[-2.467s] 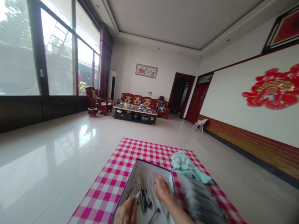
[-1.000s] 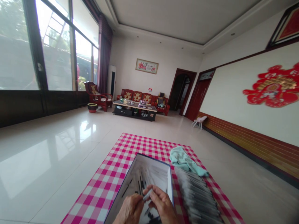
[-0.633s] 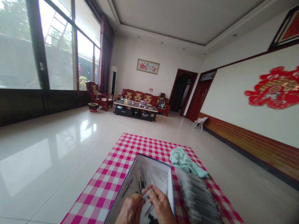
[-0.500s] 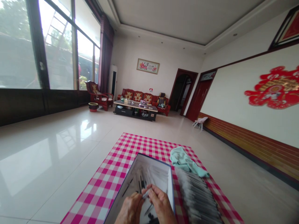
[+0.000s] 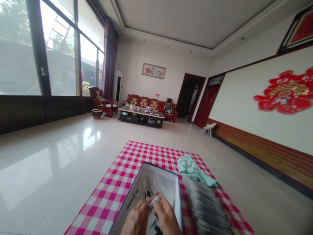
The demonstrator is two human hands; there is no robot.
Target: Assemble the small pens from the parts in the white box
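Blue-rimmed box (image 5: 179, 199): on pink checked cloth (image 5: 107, 195)
Left hand (image 5: 135, 219): pinching small silver object (image 5: 153, 202) above box
Right hand (image 5: 166, 216): pinching same object above box
Mint towel (image 5: 193, 169): just beside box

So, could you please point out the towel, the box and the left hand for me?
Towel (image 5: 193, 170), head view, on its middle.
Box (image 5: 161, 169), head view, on its far rim.
Left hand (image 5: 135, 219), head view, on its back.
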